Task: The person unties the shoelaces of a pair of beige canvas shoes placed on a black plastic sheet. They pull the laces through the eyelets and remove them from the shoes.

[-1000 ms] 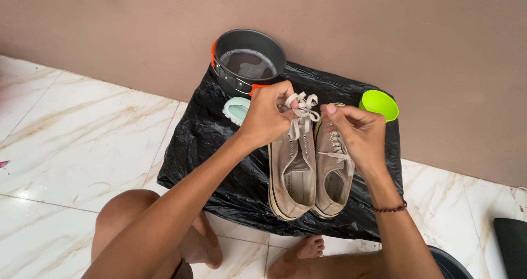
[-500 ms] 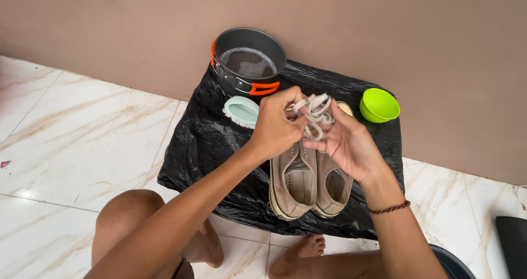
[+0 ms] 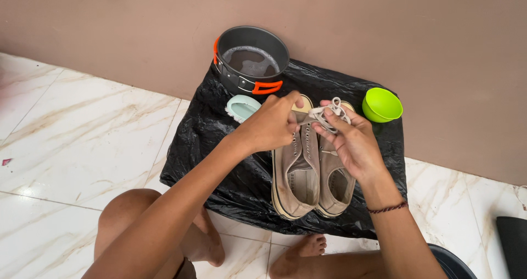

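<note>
Two worn beige shoes (image 3: 307, 174) lie side by side on a black plastic sheet (image 3: 219, 163), toes toward the wall. Over their toe ends both hands hold a bundle of pale shoelace (image 3: 329, 113). My right hand (image 3: 354, 141) cups the coiled lace in its fingers. My left hand (image 3: 269, 126) pinches one end of the same lace between thumb and fingertips, just left of the bundle. The shoes' eyelets look empty.
A dark pot (image 3: 251, 63) with orange handles holds water at the sheet's far edge by the wall. A pale green brush (image 3: 241, 107) lies beside it. A lime green bowl (image 3: 382, 104) sits at the right. My bare legs and feet rest on the marble floor (image 3: 82, 136).
Both hands have stayed over the toe ends, gathering the lace into a tighter bundle in my right hand. The view has shifted slightly; the shoes have not moved.
</note>
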